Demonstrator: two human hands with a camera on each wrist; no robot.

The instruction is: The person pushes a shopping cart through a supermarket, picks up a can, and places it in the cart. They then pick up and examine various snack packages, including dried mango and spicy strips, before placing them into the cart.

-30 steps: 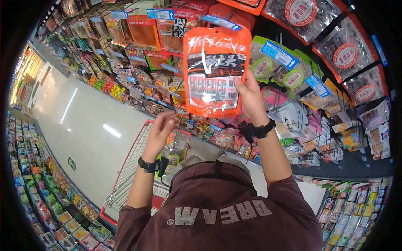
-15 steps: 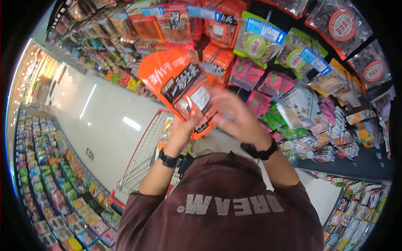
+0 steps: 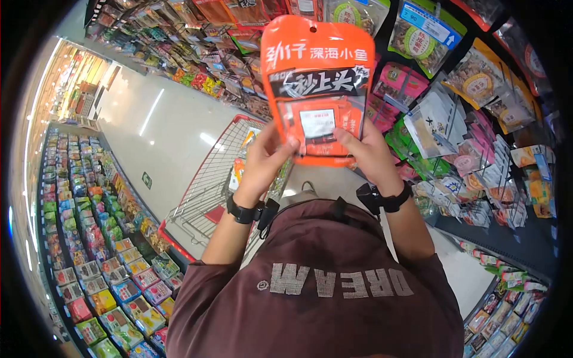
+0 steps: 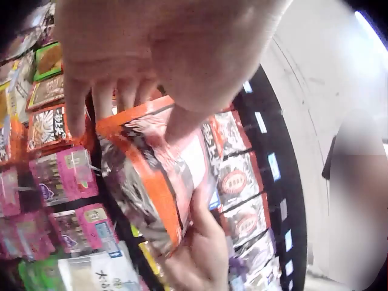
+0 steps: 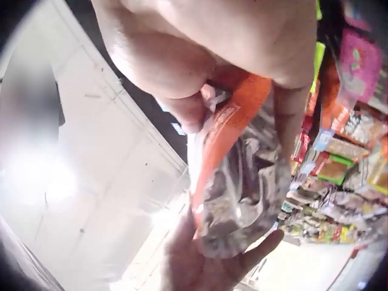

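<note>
An orange snack pouch (image 3: 325,89) with a black band, white lettering and a white label stands upright in front of the chest in the head view. My left hand (image 3: 261,164) grips its lower left corner, thumb on the front. At the lower right, my right hand (image 3: 377,156) holds it the same way, thumb beside the label. The left wrist view shows the pouch (image 4: 154,163) between both hands, with fingers behind it. From the right wrist, the pouch's back (image 5: 242,188) looks clear and crinkled.
A shopping cart (image 3: 200,173) with a red rim and several packages stands to the left. Hanging snack packs, including a green-edged bag (image 3: 418,45) and pink packs (image 3: 401,83), fill the rack ahead and right. Another shelf of packaged goods (image 3: 113,262) lines the aisle floor (image 3: 158,134) at left.
The pouch passed from the right hand to the left, tilted leftward, and is now upright again. The right hand has come back onto it, so both hands hold it.
</note>
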